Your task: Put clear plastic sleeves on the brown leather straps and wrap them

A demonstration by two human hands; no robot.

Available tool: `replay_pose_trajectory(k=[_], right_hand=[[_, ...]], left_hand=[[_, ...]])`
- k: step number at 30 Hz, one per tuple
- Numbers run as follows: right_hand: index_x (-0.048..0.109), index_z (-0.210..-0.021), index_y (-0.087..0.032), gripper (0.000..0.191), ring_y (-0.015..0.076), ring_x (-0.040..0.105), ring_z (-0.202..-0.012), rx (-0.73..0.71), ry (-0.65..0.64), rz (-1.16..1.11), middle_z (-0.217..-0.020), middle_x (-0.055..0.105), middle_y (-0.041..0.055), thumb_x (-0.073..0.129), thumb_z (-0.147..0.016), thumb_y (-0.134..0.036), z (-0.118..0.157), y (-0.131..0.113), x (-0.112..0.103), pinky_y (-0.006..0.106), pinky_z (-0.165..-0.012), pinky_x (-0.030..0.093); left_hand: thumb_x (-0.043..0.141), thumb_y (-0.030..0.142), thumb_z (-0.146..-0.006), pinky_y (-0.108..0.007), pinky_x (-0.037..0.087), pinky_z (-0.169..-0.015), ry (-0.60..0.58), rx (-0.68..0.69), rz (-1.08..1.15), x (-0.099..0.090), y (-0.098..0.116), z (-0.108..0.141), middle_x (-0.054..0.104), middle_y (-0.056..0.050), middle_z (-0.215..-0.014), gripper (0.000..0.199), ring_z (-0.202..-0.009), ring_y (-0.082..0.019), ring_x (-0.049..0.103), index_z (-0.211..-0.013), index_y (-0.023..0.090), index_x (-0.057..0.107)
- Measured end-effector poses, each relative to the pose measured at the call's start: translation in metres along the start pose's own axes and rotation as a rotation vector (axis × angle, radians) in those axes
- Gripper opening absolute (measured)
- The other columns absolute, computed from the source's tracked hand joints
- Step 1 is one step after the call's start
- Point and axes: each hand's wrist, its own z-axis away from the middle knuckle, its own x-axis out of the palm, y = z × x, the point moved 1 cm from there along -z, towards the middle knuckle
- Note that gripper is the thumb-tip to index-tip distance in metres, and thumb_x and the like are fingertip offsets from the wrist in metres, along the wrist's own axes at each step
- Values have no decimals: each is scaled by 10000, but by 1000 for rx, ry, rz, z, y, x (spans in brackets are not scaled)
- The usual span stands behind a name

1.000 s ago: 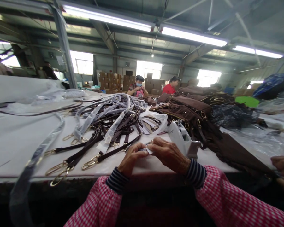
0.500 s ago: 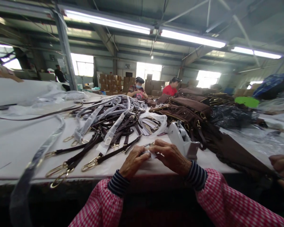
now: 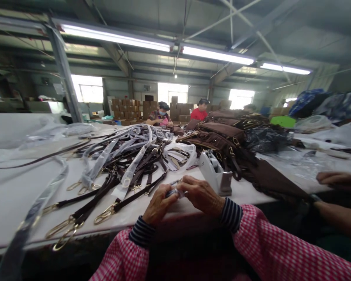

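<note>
My left hand (image 3: 160, 205) and my right hand (image 3: 203, 195) meet above the front edge of the table. Both sets of fingers are closed around a small whitish wrapped piece (image 3: 179, 192); most of it is covered, so its kind stays unclear. Just beyond my right hand stands a grey-white tape dispenser (image 3: 213, 175). Left of my hands, dark brown straps (image 3: 90, 203) with gold-coloured clasps (image 3: 105, 214) lie in a heap, some inside clear plastic sleeves (image 3: 136, 158). Behind my hands sits a clear plastic bag (image 3: 190, 150) containing flat strips.
Brown fabric bags (image 3: 222, 130) with zips pile up at the right, near black plastic (image 3: 265, 140). A co-worker's arm (image 3: 339, 218) reaches in at the right edge. One sleeved strap (image 3: 32, 212) hangs over the front edge at left. Two people sit across the table.
The view has turned slightly right, so things sit further left. My hands keep their grip on the small piece. The co-worker's forearm at the right shows more fully.
</note>
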Motion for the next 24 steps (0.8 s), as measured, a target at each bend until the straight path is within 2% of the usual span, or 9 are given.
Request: replay_pose_trajectory(k=[4,6,9,11,12,15,18,24], right_hand=[[602,-1280,-236,404,217,611,-1115,-12,18,-26,-1206,631,60,676,-908,-98,15,-1,-22,291,-886,495],[598,-1307,-236,420,208,626,-1074,41,101,-51,-1215,634,61,674,-912,-117,27,13,-41,303,-895,498],[685,-1165,-213,252,174,623,-856,257,282,-83,-1080,648,50,654,-916,-188,45,51,-76,302,-789,497],[730,-1027,-198,164,178,601,-834,486,359,-154,-1011,655,53,669,-885,-251,56,79,-94,297,-745,483],[740,-962,-190,146,183,597,-841,611,353,-225,-990,664,59,678,-865,-279,61,91,-100,290,-719,477],[749,-806,-159,235,193,591,-758,859,217,-431,-839,677,78,702,-809,-388,70,111,-101,271,-568,437],[755,-770,-150,341,191,588,-712,922,134,-559,-739,666,69,725,-754,-490,73,111,-90,245,-498,401],[770,-795,-159,324,173,580,-759,1029,281,-712,-774,697,58,770,-650,-449,69,113,-76,246,-566,382]], left_hand=[[499,574,-881,-358,365,-783,19,-17,22,-2,0,0,552,-17,-847,402,-859,-232,510,-875,186,607],[493,586,-878,-353,353,-770,28,-21,5,-1,-2,-1,535,-10,-830,408,-849,-230,502,-861,192,597],[486,588,-870,-352,344,-764,32,-25,-38,1,-3,-1,526,-10,-838,410,-849,-230,502,-863,195,603],[480,587,-867,-354,348,-769,26,-29,-51,2,-3,-1,533,-17,-863,414,-854,-231,507,-882,195,614],[477,583,-866,-357,354,-776,22,-30,-52,3,-3,-1,539,-21,-877,413,-860,-232,511,-890,195,617],[481,579,-860,-361,375,-786,11,-20,-63,3,-2,0,550,-29,-900,415,-868,-236,525,-903,191,624],[479,604,-858,-361,389,-780,10,-11,-80,3,-2,1,562,-33,-894,447,-864,-240,533,-906,188,636],[490,631,-871,-353,400,-772,11,-17,-69,2,-1,2,581,-34,-893,474,-854,-237,540,-904,185,648]])
